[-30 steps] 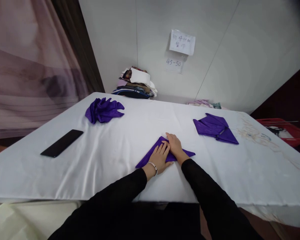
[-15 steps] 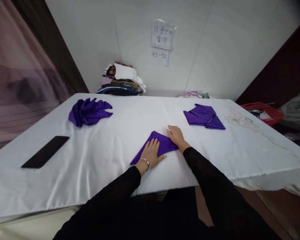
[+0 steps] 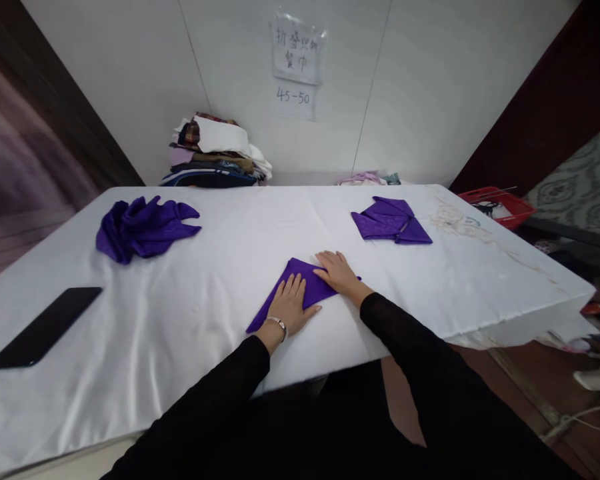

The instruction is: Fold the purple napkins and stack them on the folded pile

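Observation:
A purple cloth napkin (image 3: 316, 288), folded into a triangle-like shape, lies flat near the front edge of the table. My left hand (image 3: 289, 308) rests palm down on its left half, fingers stretched out; a silver bracelet circles that wrist. Across the napkin's right part lies my right hand (image 3: 337, 272), also flat with its fingers extended, hiding some of the cloth. A small purple tip shows beyond the right wrist. Neither hand grasps anything.
The table has a white satin cloth (image 3: 220, 293). A bunched purple napkin (image 3: 147, 228) lies at left, a folded purple napkin (image 3: 393, 221) at back right, a black flat slab (image 3: 43, 328) at front left. Behind stand stacked clothes (image 3: 217, 152); a red basket (image 3: 517, 212) sits right.
The view has turned slightly to the right. My right hand has moved inward over the napkin, a little closer to my left hand, which stays flat on the cloth.

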A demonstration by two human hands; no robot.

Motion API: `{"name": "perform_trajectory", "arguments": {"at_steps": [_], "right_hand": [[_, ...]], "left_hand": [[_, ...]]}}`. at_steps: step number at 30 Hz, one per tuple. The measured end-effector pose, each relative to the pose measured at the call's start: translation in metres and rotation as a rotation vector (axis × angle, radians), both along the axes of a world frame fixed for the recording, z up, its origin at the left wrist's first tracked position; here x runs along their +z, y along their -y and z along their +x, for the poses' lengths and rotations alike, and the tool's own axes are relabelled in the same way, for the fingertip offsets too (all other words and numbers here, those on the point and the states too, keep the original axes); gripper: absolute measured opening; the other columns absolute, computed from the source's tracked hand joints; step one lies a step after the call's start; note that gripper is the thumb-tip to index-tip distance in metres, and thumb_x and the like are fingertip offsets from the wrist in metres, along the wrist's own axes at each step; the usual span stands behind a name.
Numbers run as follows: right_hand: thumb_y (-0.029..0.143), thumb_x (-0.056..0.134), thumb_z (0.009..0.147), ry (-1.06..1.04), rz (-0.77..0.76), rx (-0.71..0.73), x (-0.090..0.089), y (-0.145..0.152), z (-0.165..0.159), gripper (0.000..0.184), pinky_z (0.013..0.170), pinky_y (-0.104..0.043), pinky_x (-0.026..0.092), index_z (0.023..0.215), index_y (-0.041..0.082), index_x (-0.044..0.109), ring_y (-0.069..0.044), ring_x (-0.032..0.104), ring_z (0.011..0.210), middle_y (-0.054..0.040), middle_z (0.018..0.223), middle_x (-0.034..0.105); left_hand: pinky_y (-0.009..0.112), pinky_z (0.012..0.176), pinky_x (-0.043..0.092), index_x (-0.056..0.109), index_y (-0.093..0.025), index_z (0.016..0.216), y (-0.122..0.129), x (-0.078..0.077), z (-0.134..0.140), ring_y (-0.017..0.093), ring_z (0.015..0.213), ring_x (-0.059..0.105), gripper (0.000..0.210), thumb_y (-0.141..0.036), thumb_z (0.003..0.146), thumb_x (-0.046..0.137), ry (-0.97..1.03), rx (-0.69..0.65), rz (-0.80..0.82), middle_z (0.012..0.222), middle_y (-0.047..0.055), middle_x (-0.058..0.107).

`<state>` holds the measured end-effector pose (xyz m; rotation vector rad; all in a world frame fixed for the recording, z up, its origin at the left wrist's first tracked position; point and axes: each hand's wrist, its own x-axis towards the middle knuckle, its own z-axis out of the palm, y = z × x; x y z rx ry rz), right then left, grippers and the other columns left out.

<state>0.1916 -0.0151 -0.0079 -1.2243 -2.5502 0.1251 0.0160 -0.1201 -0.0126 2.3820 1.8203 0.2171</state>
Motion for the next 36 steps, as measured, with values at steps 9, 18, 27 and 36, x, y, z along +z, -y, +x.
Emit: {"name": "perform_trajectory", "arguments": {"at_steps": [9, 18, 27, 36], "right_hand": [[0.038, 0.039, 0.094, 0.008, -0.026, -0.173, -0.002, -0.029, 0.058, 0.042, 0.107, -0.044, 0.022, 0.129, 0.016, 0.049, -0.023, 0.044, 0.124, -0.0122, 0.132, 0.054], [0.045, 0.030, 0.095, -0.163, -0.013, -0.129, 0.019, 0.001, -0.002, 0.049, 0.107, -0.040, 0.027, 0.128, 0.016, 0.051, -0.022, 0.040, 0.129, -0.0119, 0.136, 0.050], [0.055, 0.028, 0.094, 0.018, -0.174, 0.139, 0.004, 0.026, -0.060, 0.059, 0.111, -0.050, 0.013, 0.141, 0.020, 0.036, -0.025, 0.016, 0.141, -0.0103, 0.151, 0.027], [0.048, 0.032, 0.094, -0.058, -0.073, -0.068, -0.002, 0.017, -0.043, 0.058, 0.105, -0.041, 0.027, 0.141, 0.015, 0.034, -0.025, 0.037, 0.130, -0.0136, 0.140, 0.044]], "left_hand": [[0.044, 0.114, 0.013, 0.030, -0.010, 0.143, -0.001, -0.001, -0.001, 0.028, 0.141, 0.014, 0.078, -0.062, 0.086, 0.031, -0.034, 0.007, -0.020, 0.152, 0.014, 0.023], [0.044, 0.115, 0.012, 0.031, -0.009, 0.143, -0.001, 0.002, 0.001, 0.028, 0.141, 0.014, 0.081, -0.065, 0.085, 0.032, -0.012, 0.016, -0.037, 0.152, 0.014, 0.024], [0.045, 0.113, 0.017, 0.033, -0.008, 0.142, 0.006, 0.000, -0.008, 0.031, 0.139, 0.022, 0.078, -0.063, 0.086, 0.034, 0.030, -0.014, 0.013, 0.147, 0.017, 0.035], [0.048, 0.113, 0.018, 0.034, -0.014, 0.142, 0.047, -0.002, -0.067, 0.028, 0.139, 0.022, 0.070, -0.059, 0.088, 0.033, 0.007, 0.115, 0.024, 0.149, 0.011, 0.032]]}}
